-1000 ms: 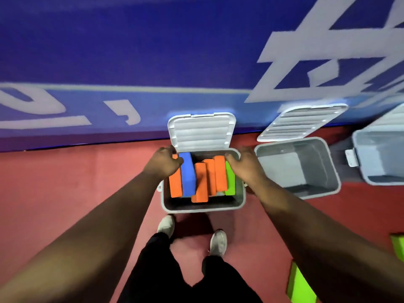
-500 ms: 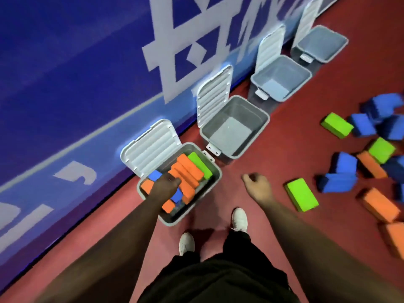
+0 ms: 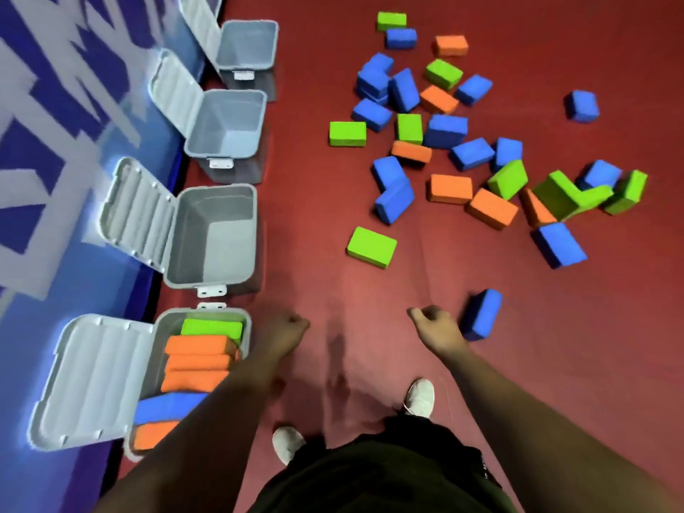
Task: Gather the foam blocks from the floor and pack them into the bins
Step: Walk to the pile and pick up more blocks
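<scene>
A grey bin point(image 3: 247, 327) at lower left holds orange, green and blue foam blocks standing on edge, its lid open against the wall. My left hand point(image 3: 285, 329) hangs just right of that bin, fingers curled, holding nothing. My right hand point(image 3: 435, 327) is also curled and empty, close beside a blue block point(image 3: 483, 314) on the floor. A green block point(image 3: 372, 247) lies alone ahead. Several blue, orange and green blocks point(image 3: 449, 188) are scattered over the red floor at upper right.
Three empty grey bins with open lids point(image 3: 255, 231) point(image 3: 261, 124) point(image 3: 274, 42) line the blue wall point(image 3: 55, 179) on the left. My white shoes point(image 3: 420, 398) stand on the red floor point(image 3: 314, 216) between the bins and the blocks.
Both hands have left the filled bin and now hang free over the floor. My view has swung right, away from the wall, bringing the scattered blocks into sight.
</scene>
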Demonstrator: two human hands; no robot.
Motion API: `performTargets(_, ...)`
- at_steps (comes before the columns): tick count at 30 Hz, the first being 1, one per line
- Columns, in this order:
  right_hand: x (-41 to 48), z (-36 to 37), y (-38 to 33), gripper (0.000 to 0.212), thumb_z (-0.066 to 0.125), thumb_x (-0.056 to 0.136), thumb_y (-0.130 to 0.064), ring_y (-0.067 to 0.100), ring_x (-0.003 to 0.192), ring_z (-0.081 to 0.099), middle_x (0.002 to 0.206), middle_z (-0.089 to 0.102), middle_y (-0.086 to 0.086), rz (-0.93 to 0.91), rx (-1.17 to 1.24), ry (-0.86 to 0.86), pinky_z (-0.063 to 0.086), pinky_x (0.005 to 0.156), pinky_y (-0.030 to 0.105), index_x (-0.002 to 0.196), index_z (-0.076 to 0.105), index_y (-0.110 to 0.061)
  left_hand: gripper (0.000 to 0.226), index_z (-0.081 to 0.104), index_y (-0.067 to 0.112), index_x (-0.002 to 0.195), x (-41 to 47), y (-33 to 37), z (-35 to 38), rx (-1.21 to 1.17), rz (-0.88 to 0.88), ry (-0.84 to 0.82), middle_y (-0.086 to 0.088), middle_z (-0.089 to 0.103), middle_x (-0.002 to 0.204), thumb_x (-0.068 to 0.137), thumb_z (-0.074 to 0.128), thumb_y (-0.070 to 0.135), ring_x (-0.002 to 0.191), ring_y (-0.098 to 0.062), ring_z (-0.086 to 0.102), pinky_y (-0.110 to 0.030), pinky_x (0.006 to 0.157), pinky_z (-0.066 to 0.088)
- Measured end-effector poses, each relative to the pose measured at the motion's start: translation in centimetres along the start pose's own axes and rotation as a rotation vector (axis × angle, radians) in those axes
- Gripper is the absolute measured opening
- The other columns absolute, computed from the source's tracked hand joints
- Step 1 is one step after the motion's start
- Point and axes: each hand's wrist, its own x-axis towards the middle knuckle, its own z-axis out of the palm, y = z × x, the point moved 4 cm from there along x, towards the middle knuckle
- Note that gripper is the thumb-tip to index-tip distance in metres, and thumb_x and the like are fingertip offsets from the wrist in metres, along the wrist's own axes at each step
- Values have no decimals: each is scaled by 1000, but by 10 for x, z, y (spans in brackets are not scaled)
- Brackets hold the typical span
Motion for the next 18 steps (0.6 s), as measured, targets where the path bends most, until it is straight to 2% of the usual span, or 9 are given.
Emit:
performTargets(2,16,-32,16,42,58,95,-38,29,108,60,110,66,14,24,37,16,39,84,29,113,63,-1,28,53,13,65,13,30,25,30,-7,-22,-25,68,93,88,54,29,93,-35,65,-37,80,48)
performTargets(5,49,-76,31,34,59,94,-37,30,98,60,96,64,12,31,64,23,38,78,28,100,63,-3,28,60,9,69,30,77,61,10,-17,-40,-18,65,78,79,54,34,79,-25,62,-37,74,50)
performTargets(7,75,-100,35,31,59,94,-36,29,93,60,89,63,10,34,64,9,37,75,28,93,61,-6,24,64,9,72,40,106,79,-1,-11,-34,-16,66,79,85,57,27,77,-21,60,-33,70,47)
performTargets(10,110,-129,27,31,58,94,-37,27,92,58,90,62,9,11,33,-26,35,75,26,97,63,-6,24,60,11,67,49,138,96,-45,-2,9,-9,64,72,90,58,15,71,-19,57,-30,66,43)
performTargets(13,143,-141,5,34,57,94,-37,25,93,56,94,63,9,-44,-32,-72,38,78,27,101,64,-5,22,62,12,72,60,145,94,-86,-35,36,-9,67,78,89,63,26,74,-22,60,-34,72,48)
performTargets(16,174,-137,-24,35,57,93,-38,28,96,59,97,67,13,-89,-68,-116,38,76,27,97,65,-5,41,64,6,78,89,125,79,-140,-135,75,-16,69,80,67,58,45,76,-30,65,-47,76,54)
performTargets(18,197,-130,-45,35,57,93,-40,29,95,60,97,67,13,-100,-79,-136,38,75,28,96,64,-5,39,64,8,75,110,117,66,-182,-209,98,-14,67,74,62,57,45,71,-26,62,-44,72,52)
